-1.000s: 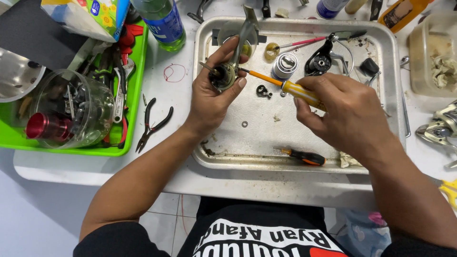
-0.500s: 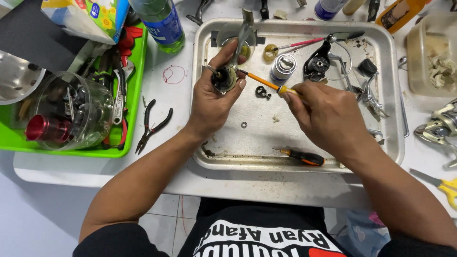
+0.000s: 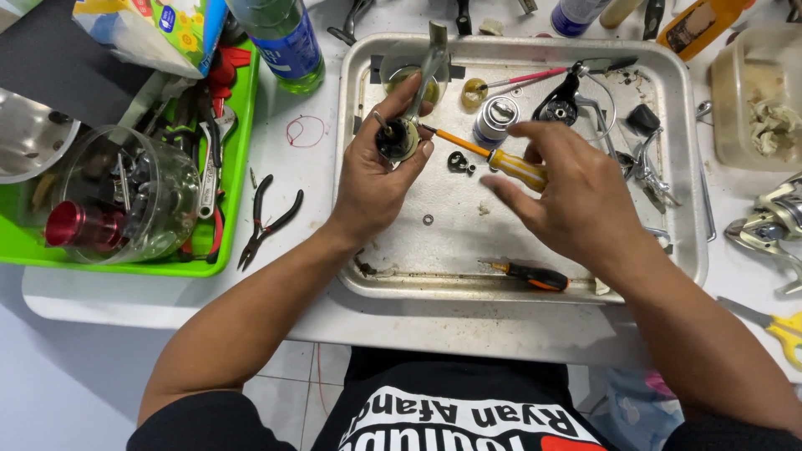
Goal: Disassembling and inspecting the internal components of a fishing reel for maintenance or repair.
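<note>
there is just the one view, from a camera on the person's head, looking almost straight down and a little forward over their chest. it sits close: the metal tray (image 3: 685, 150) on the white counter (image 3: 167, 301) fills the middle, both forearms rise from the bottom edge, and the green tray (image 3: 238, 167) is cut off at left.

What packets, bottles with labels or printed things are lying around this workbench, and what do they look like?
Soft packet: top left, above the green tray; blue, white and yellow with flower pictures.
Green bottle: top, left of the metal tray; clear green plastic, blue label band.
Orange bottle: top right edge; orange with a dark label.
Blue-capped container: top edge; blue-purple, mostly cut off.
Black shirt: bottom; white and red print.
</note>
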